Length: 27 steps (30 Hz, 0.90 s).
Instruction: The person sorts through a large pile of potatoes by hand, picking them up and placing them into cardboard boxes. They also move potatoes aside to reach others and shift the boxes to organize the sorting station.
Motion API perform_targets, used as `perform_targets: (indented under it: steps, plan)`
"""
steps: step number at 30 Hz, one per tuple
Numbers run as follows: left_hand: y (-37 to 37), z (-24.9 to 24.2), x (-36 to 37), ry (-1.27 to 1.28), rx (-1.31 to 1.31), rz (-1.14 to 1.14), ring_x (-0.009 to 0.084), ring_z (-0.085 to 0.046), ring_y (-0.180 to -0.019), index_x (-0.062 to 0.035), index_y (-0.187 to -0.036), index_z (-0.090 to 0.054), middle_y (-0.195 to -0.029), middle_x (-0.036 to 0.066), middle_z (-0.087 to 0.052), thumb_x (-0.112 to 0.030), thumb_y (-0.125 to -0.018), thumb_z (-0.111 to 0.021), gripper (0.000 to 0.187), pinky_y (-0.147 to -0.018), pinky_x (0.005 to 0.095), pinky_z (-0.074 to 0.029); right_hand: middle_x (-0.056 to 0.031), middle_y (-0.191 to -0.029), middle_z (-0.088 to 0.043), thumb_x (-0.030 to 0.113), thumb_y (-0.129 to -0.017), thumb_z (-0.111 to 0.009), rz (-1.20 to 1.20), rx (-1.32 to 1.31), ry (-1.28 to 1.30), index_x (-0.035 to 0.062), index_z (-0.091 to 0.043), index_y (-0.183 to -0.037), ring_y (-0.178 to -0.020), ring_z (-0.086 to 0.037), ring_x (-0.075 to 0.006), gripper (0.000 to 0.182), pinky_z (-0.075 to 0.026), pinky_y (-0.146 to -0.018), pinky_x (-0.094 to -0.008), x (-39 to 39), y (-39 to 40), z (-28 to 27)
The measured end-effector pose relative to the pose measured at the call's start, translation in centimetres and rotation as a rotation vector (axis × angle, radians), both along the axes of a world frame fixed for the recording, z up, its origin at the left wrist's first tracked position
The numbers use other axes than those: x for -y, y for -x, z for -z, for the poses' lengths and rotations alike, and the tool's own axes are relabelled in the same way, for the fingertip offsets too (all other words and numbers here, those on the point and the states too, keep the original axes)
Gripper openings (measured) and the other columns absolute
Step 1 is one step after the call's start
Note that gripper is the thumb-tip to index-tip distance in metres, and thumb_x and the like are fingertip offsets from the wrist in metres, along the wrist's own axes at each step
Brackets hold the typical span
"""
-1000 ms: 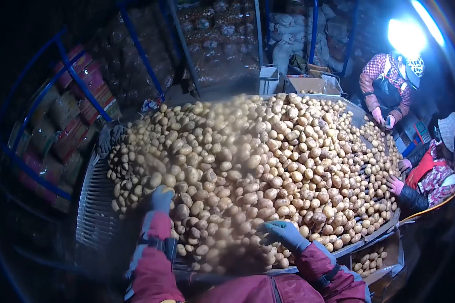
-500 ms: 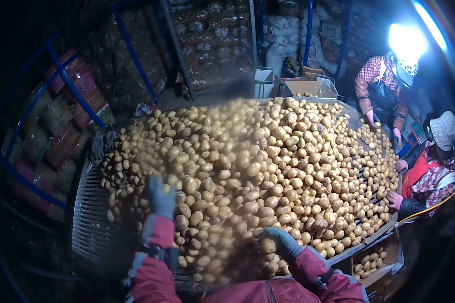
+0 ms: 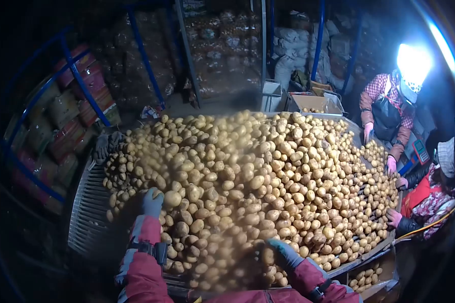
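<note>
A large heap of potatoes (image 3: 308, 171) lies in front of me on a slatted metal table (image 3: 88, 209). My left hand (image 3: 152, 203), in a grey-blue glove, is at the heap's near left side. Its fingers are curled in, beside a large potato (image 3: 172, 198); what they hold, if anything, is hidden. At the near edge, my right hand (image 3: 286, 252), in a similar glove, is bent over a potato (image 3: 268, 256) and closed around it. Dark smears blur its fingertips. Both forearms wear pink sleeves.
Two co-workers reach into the heap's right side, one in a checked top (image 3: 376, 91), one in a red apron (image 3: 417, 199). An open box of potatoes (image 3: 389, 278) stands below the near right edge. Behind are a cardboard box (image 3: 316, 101) and a white bin (image 3: 272, 96); grey gloves (image 3: 106, 145) lie at the left.
My left hand has moved down and left, its fingers going from spread to curled. My right hand stays by the same potato. The view has shifted slightly. The co-workers' hands have moved a little.
</note>
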<state>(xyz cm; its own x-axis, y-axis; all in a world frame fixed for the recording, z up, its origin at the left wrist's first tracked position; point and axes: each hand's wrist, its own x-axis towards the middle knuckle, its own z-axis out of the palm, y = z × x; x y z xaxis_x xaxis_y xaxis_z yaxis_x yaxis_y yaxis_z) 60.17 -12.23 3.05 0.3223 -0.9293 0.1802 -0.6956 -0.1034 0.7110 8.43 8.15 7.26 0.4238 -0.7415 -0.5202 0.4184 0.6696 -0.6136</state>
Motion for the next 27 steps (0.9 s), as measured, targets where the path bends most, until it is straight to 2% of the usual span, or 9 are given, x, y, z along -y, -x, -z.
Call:
perform_targets:
  steps: [3,8,10,12,15,19,22,26,27]
  plan:
    - [6.2,-6.2,-3.9,0.039,-0.489,0.029,0.0218,-0.063,-0.109,-0.0036,-0.128,-0.068,-0.116,0.012,-0.07,-0.024,-0.09,-0.068,0.043,-0.095,0.0345,-0.05,-0.0115,-0.118,-0.07,0.02,-0.105,-0.054,-0.089,0.132,-0.001,-0.0052,-0.062,-0.13,-0.104,-0.066,-0.018,0.036,-0.055,-0.09,-0.0305,0.7,-0.4,3.2]
    - [17.8,-9.8,-8.4,-0.065,-0.669,0.314,0.0177,-0.06,-0.116,-0.0023,-0.132,-0.067,-0.128,0.008,-0.067,-0.02,-0.095,-0.061,0.041,-0.104,0.0302,-0.046,-0.0053,-0.122,-0.071,0.012,-0.101,-0.057,-0.053,-0.106,-0.071,-0.0006,-0.067,-0.129,-0.11,-0.065,-0.0122,0.032,-0.051,-0.096,-0.0273,0.0,-0.9,0.0]
    - [22.7,-8.9,-10.0,-0.146,-0.627,0.506,0.0184,-0.06,-0.117,0.0006,-0.132,-0.066,-0.129,0.008,-0.066,-0.022,-0.097,-0.061,0.042,-0.105,0.032,-0.047,-0.0047,-0.123,-0.071,0.014,-0.101,-0.055,-0.049,0.149,-0.108,0.001,-0.068,-0.13,-0.11,-0.065,-0.013,0.033,-0.052,-0.096,-0.0274,-0.7,0.0,0.3]
    - [28.0,-9.5,-12.1,-0.366,-0.854,0.714,0.0182,-0.062,-0.113,0.0008,-0.138,-0.06,-0.13,0.009,-0.064,-0.024,-0.1,-0.062,0.045,-0.095,0.0297,-0.054,-0.0059,-0.111,-0.073,0.019,-0.099,-0.062,0.096,0.074,0.157,0.009,-0.07,-0.128,-0.09,-0.07,-0.0159,0.032,-0.058,-0.073,-0.0292,-2.1,0.3,0.2]
    - [34.8,-8.0,-15.0,-0.407,-0.715,0.958,0.0178,-0.062,-0.113,0.0012,-0.141,-0.056,-0.131,0.009,-0.062,-0.025,-0.099,-0.064,0.05,-0.093,0.0276,-0.054,-0.0059,-0.118,-0.07,0.021,-0.102,-0.06,0.064,-0.223,0.396,0.001,-0.065,-0.13,-0.1,-0.067,-0.0129,0.035,-0.055,-0.086,-0.0274,-3.6,3.2,4.9]
    - [42.5,-10.0,-20.1,-0.588,-0.798,1.046,0.0161,-0.059,-0.118,0.0008,-0.146,-0.051,-0.133,0.009,-0.06,-0.017,-0.102,-0.062,0.048,-0.099,0.0277,-0.052,-0.0072,-0.112,-0.069,0.023,-0.102,-0.057,0.259,0.003,0.126,0.0044,-0.056,-0.137,-0.092,-0.068,-0.0155,0.039,-0.058,-0.079,-0.0296,-8.9,8.2,-3.6]
    - [46.1,-9.3,-22.0,-0.675,-0.694,1.106,0.0165,-0.058,-0.119,-0.0037,-0.149,-0.05,-0.136,0.009,-0.058,-0.017,-0.103,-0.061,0.049,-0.099,0.0283,-0.05,-0.0087,-0.126,-0.064,0.021,-0.103,-0.057,0.361,0.127,0.419,0.0031,-0.053,-0.139,-0.108,-0.065,-0.0172,0.041,-0.057,-0.085,-0.0324,-11.4,10.2,5.3]
    - [49.9,-10.1,-24.6,-0.738,-0.641,1.249,0.0175,-0.059,-0.118,0.0006,-0.148,-0.049,-0.137,0.012,-0.059,-0.025,-0.106,-0.056,0.049,-0.098,0.0276,-0.051,-0.0086,-0.128,-0.064,0.025,-0.101,-0.062,0.415,0.288,0.353,0.0035,-0.056,-0.134,-0.113,-0.062,-0.019,0.04,-0.052,-0.096,-0.0358,-16.0,13.2,3.7]
    - [50.4,-8.7,-24.8,-0.759,-0.647,1.275,0.0186,-0.059,-0.12,0.0013,-0.147,-0.05,-0.138,0.013,-0.058,-0.028,-0.107,-0.053,0.05,-0.101,0.0289,-0.05,-0.0087,-0.128,-0.064,0.027,-0.101,-0.062,0.299,-0.067,0.456,0.0036,-0.056,-0.134,-0.111,-0.062,-0.0191,0.041,-0.052,-0.095,-0.0366,-17.3,14.1,0.4]
